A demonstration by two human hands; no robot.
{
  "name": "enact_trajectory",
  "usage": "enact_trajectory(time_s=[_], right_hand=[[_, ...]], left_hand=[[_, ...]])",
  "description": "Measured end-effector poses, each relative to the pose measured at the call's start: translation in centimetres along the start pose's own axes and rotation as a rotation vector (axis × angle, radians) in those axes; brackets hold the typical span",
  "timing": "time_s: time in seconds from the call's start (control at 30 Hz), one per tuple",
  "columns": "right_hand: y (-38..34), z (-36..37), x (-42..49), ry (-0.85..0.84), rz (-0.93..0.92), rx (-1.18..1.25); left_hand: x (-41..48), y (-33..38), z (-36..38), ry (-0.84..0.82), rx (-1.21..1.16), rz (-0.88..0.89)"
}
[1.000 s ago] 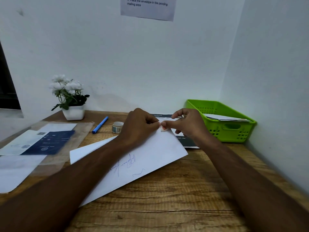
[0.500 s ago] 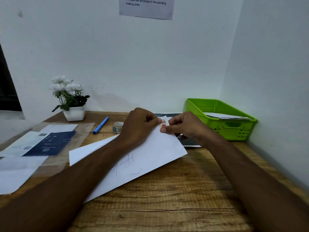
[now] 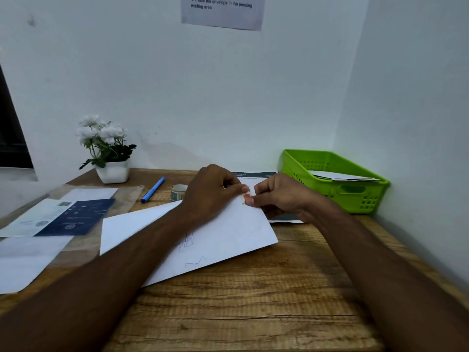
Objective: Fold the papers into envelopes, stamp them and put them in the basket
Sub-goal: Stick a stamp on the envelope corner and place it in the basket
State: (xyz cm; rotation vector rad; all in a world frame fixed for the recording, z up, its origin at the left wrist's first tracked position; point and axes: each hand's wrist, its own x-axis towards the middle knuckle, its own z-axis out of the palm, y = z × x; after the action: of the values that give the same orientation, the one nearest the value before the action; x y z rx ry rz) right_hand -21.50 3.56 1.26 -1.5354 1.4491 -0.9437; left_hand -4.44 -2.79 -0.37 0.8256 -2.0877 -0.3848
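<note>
A white envelope (image 3: 223, 240) with blue handwriting lies slanted on the wooden table (image 3: 253, 301). My left hand (image 3: 210, 191) and my right hand (image 3: 279, 196) meet at its far corner, fingertips pinched together on a small stamp (image 3: 245, 195) pressed against the paper. A roll of stamps (image 3: 177, 192) stands just left of my left hand. The green basket (image 3: 355, 191) sits at the right against the wall, with a white envelope (image 3: 340, 176) inside it.
A blue pen (image 3: 153, 189) lies by the stamp roll. A white pot of white flowers (image 3: 109, 158) stands at the back left. Papers and a dark blue leaflet (image 3: 76, 217) lie at the left. Another printed sheet (image 3: 256, 175) lies under my hands.
My right hand has shifted slightly down and left along the envelope's corner, still pinching the stamp. The envelope has barely moved.
</note>
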Motion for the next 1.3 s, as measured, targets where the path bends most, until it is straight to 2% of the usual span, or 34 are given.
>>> enact_trajectory(time_s=[0.2,0.5,0.57,0.67,0.77,0.9,1.03,1.17,1.3], right_hand=[[0.2,0.0,0.0,-0.004,0.027,0.024],[0.3,-0.1,0.6,0.183,-0.044,0.111],[0.4,-0.6,0.6,0.265,-0.061,0.143],[0.4,-1.5,0.6,0.393,-0.108,0.201],[0.4,-2.5,0.7,0.522,-0.139,0.269],[0.2,-3.2,0.4,0.620,-0.169,0.348],[0.5,-3.5,0.6,0.636,-0.154,0.379],[0.8,-4.1,0.7,0.566,-0.114,0.393],[0.9,-4.4,0.6,0.536,-0.160,0.384]], left_hand=[[0.0,-0.2,-0.1,-0.045,0.025,0.040],[0.4,-0.3,-1.6,0.012,0.219,0.074],[0.7,-1.0,-2.4,0.077,0.222,0.036],[1.1,-2.7,-3.6,0.288,0.257,-0.013],[1.5,-4.4,-4.7,0.416,0.331,-0.177],[1.7,-5.5,-5.7,0.460,-0.031,-0.351],[1.6,-5.5,-6.1,0.451,-0.475,-0.455],[1.5,-4.7,-6.3,0.429,-0.654,-0.469],[1.6,-4.8,-6.4,0.439,-0.722,-0.488]])
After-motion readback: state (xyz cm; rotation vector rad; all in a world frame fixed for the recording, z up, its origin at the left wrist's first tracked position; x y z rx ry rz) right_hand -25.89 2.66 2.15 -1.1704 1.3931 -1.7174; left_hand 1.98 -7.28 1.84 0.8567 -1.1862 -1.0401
